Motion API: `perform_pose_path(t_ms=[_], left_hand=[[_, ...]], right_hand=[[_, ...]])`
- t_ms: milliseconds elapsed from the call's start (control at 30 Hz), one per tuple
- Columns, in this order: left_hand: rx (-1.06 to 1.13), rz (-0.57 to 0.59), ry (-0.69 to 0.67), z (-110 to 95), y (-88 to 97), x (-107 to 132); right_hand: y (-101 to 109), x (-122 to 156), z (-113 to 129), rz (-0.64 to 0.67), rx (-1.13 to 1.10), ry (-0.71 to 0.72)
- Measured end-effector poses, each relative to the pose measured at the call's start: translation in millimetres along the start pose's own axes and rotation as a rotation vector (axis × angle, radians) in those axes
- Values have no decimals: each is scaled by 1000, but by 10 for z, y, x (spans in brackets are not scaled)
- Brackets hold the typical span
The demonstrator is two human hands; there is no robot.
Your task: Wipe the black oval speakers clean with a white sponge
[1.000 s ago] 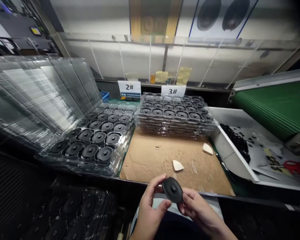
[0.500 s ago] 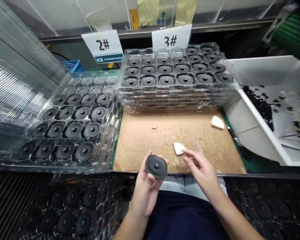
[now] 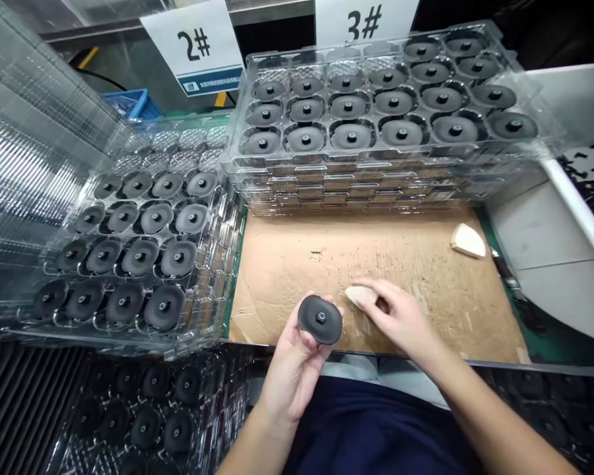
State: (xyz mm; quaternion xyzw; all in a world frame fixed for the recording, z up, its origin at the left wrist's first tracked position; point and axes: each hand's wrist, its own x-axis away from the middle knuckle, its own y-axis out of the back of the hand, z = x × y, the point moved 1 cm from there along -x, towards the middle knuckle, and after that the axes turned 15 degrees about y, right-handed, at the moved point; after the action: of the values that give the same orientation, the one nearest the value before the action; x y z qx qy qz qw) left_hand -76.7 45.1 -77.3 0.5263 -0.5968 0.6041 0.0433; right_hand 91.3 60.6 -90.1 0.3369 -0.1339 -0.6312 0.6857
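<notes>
My left hand (image 3: 297,359) holds a black oval disc (image 3: 320,319) with a small centre knob, raised over the near edge of the cardboard sheet (image 3: 297,257). My right hand (image 3: 400,316) reaches onto the cardboard, and its fingers close on a small cream wedge-shaped piece (image 3: 360,294). A second cream wedge (image 3: 468,240) lies further right on the cardboard.
A clear tray of black discs (image 3: 133,244) sits left under the sign "2#" (image 3: 194,45). A stack of clear trays with discs (image 3: 376,125) stands behind the cardboard by the sign "3#" (image 3: 366,20). A white bin (image 3: 549,224) is at right. More trays (image 3: 143,415) lie below the bench.
My right hand let go of the disc, moved to the cardboard and took hold of the cream wedge. The left hand keeps the disc. The view tilted down and closer.
</notes>
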Motion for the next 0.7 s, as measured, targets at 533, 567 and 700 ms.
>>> perform_pose_path(t_ms=[533,567,700], left_hand=[[-197,102,95,3,-254,151],[-202,125,91,1,-252,181],[-243,123,103,61,-286,274]], right_hand=[[377,40,871,22,-128,431],[424,119,874,81,-153,418],[628,290,885,62,84,296]])
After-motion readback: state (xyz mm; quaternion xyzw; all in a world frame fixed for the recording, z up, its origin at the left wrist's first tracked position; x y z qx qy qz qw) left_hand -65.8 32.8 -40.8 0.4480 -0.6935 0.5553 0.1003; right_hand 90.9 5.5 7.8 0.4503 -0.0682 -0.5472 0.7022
